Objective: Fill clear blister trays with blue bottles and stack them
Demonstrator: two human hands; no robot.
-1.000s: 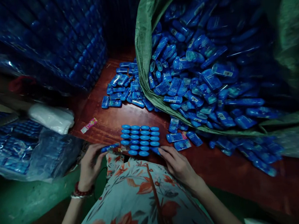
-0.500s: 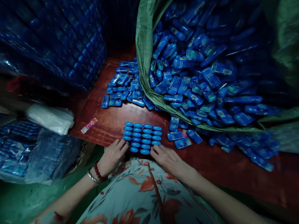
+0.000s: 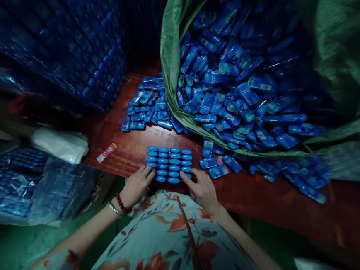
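A block of small blue containers [image 3: 169, 162] stands on the red-brown table in tight rows, with their oval ends facing up. At its near left side, the bent fingers of my left hand [image 3: 138, 184] press against the outer containers. My right hand [image 3: 204, 189] is at the near right corner, thumb and forefinger around the end container, its other fingers curled. The undersides of both hands' fingertips are partly hidden. To the right of the block lie a few loose blue containers [image 3: 218, 171] with printed labels.
A large green woven sack [image 3: 170, 69] spills many blue containers [image 3: 218, 103] onto the table [image 3: 118, 140]. Wrapped stacks [image 3: 67, 48] rise at the back left. A white plastic bundle [image 3: 60, 145], a pink-yellow strip [image 3: 106, 153] and a wrapped pack [image 3: 12, 181] are at the left.
My right hand has turned more upright at the block's near right corner, with its thumb and forefinger spread wider. My left hand stays at the left side. The view has shifted slightly.
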